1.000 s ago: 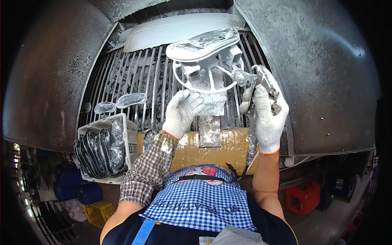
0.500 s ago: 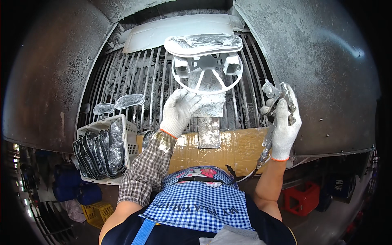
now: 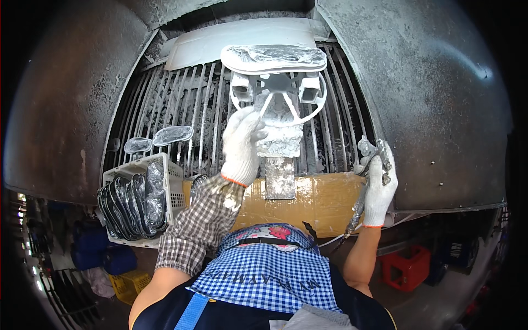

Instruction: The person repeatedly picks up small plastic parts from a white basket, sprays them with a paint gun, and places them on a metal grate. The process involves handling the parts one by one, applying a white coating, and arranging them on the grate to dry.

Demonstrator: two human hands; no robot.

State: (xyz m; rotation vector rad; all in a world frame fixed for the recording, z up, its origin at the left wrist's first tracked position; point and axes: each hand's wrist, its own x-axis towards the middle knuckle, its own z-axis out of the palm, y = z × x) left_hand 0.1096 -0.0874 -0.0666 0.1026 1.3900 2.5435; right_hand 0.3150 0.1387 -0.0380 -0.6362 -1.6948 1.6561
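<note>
A white spoked wheel (image 3: 300, 119) stands on a powder-caked support over the slatted grate. Above the wheel, two square tube ends hold up a long rounded white piece (image 3: 258, 69) whose top is covered in crinkled clear film. My left hand (image 3: 241, 144), in a white knit glove, is at the wheel's near-left rim with fingers curled round it; the fingertips are partly hidden. My right hand (image 3: 379, 184), also gloved, grips a metal spray gun (image 3: 367, 151) near the right wall, its hose running down beside my forearm.
A white plastic basket (image 3: 177, 190) of film-wrapped oval parts stands at left. Two small film-covered ovals (image 3: 172, 135) lie beyond it on the grate (image 3: 203, 110). Dusty metal walls (image 3: 434, 110) flank the booth. Tape-covered cardboard (image 3: 324, 198) lines the front; a red stool (image 3: 407, 268) sits below right.
My left hand has moved up and slightly right, its spread fingers now curled at the rim. The wheel has turned a little. My right hand has dropped slightly with the spray gun.
</note>
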